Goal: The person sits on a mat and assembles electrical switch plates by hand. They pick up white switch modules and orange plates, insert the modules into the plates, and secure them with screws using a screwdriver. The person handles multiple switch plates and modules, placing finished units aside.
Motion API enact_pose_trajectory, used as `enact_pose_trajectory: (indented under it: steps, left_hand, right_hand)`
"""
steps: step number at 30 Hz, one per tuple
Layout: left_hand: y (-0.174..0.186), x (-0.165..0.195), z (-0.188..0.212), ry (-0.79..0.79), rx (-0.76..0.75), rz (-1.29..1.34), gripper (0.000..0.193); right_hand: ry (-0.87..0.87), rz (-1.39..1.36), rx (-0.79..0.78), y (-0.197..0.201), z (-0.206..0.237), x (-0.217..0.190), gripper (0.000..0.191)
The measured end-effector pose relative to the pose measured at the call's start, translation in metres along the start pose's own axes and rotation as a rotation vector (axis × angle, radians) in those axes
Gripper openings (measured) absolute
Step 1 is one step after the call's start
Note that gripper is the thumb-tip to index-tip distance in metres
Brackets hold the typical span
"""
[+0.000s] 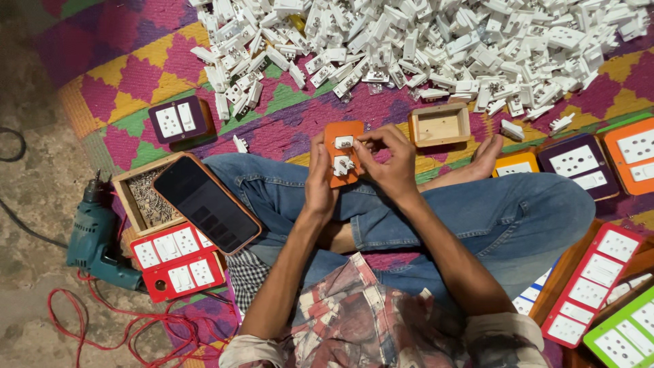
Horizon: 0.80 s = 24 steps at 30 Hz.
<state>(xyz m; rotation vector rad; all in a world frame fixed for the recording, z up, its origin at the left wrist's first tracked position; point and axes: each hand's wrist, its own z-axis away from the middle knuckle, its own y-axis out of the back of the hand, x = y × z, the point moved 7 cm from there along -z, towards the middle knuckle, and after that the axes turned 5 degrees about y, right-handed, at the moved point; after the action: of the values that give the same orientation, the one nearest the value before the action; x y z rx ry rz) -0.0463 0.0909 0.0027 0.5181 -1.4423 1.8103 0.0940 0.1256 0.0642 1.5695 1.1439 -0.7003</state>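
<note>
Orange plate (335, 154), one, sits over the lap, pinched along its edge by the left hand (319, 178); the right hand (388, 163) fingers close on one of its two white sockets (343, 164), which could pop loose (grip looks slight). Beyond, one wooden box (440, 125), then an uncountable heap of white parts (436, 41) at the mat's (136, 88) far edge.

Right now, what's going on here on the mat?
A person sits cross-legged on a woven mat, holding an orange switch plate upright over their lap. The left hand grips its edge while the right hand presses a white socket module into it; another white module already sits above. A heap of white modules lies ahead, with a small wooden box beside it.
</note>
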Motion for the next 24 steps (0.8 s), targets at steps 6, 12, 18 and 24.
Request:
enact_pose_trajectory:
  steps: [6,12,18,24]
  left_hand:
    - [-0.002,-0.002,0.002,-0.135,-0.017,-0.181,0.045]
    - [0.005,-0.009,0.005,-0.16,-0.003,-0.275,0.043]
    - [0.011,-0.024,0.004,-0.116,0.021,-0.34,0.044]
    - [0.002,-0.019,0.004,-0.176,-0.028,-0.376,0.044]
  right_hand:
    - [0.089,0.178,-0.078,-0.013,0.005,-0.003,0.015]
    - [0.141,0.233,-0.096,-0.013,0.007,-0.003,0.013]
    - [-0.032,0.153,0.019,-0.015,0.014,0.008,0.026]
    - [-0.357,0.054,0.059,-0.018,0.022,0.034,0.041]
